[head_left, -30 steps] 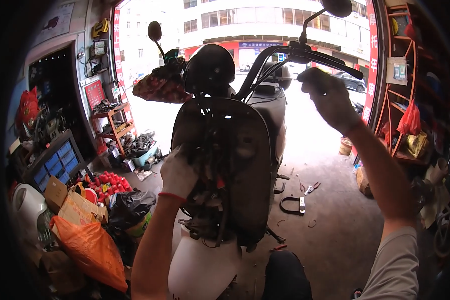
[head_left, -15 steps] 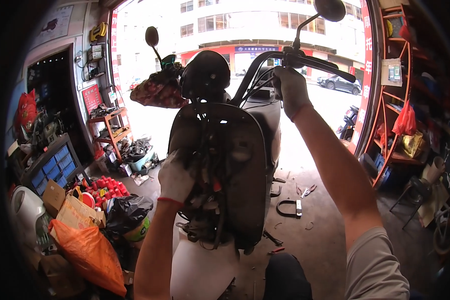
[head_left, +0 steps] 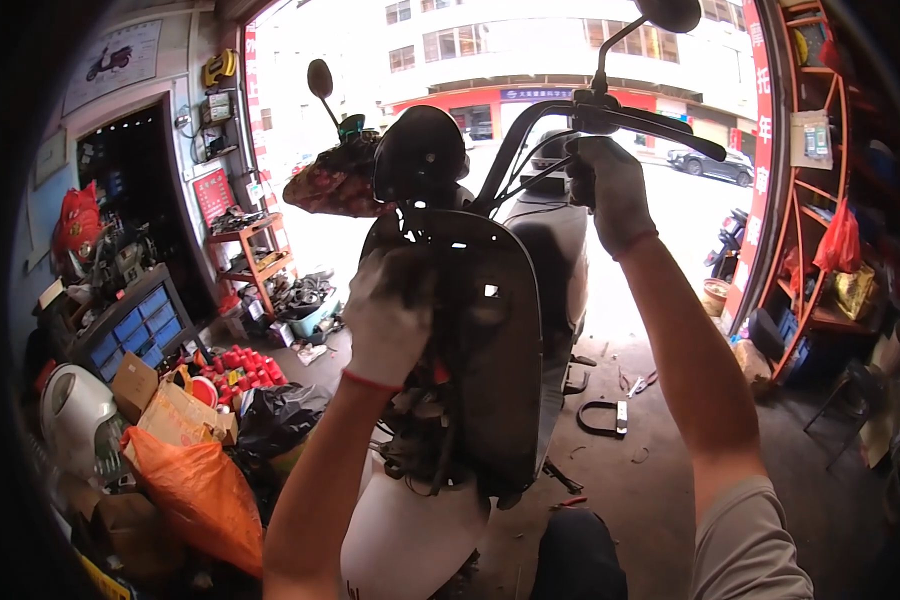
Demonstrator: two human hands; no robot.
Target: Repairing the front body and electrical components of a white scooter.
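A scooter stands before me with its front cover off, baring a dark leg shield panel [head_left: 505, 350] and a tangle of wiring [head_left: 435, 400]. My left hand [head_left: 385, 315], in a white glove with a red cuff, is at the upper left of the panel. Its fingers are curled in shadow there; what they hold is hidden. Just under the handlebar [head_left: 595, 115] on the right, my gloved right hand [head_left: 613, 190] is closed around a black cable [head_left: 525, 180]. The white front fender [head_left: 410, 540] lies below the wiring. A flowered cover [head_left: 335, 182] wraps the left grip.
On the floor to the right are a U-shaped lock [head_left: 602, 418], pliers [head_left: 642, 383] and a red-handled tool [head_left: 570, 502]. An orange bag [head_left: 195, 490], cardboard boxes and a monitor [head_left: 135, 325] crowd the left. Orange shelving [head_left: 795, 240] lines the right by the doorway.
My left hand has moved up along the panel from the wiring at mid-height. My right hand stays beneath the handlebar. The whole view has shifted slightly.
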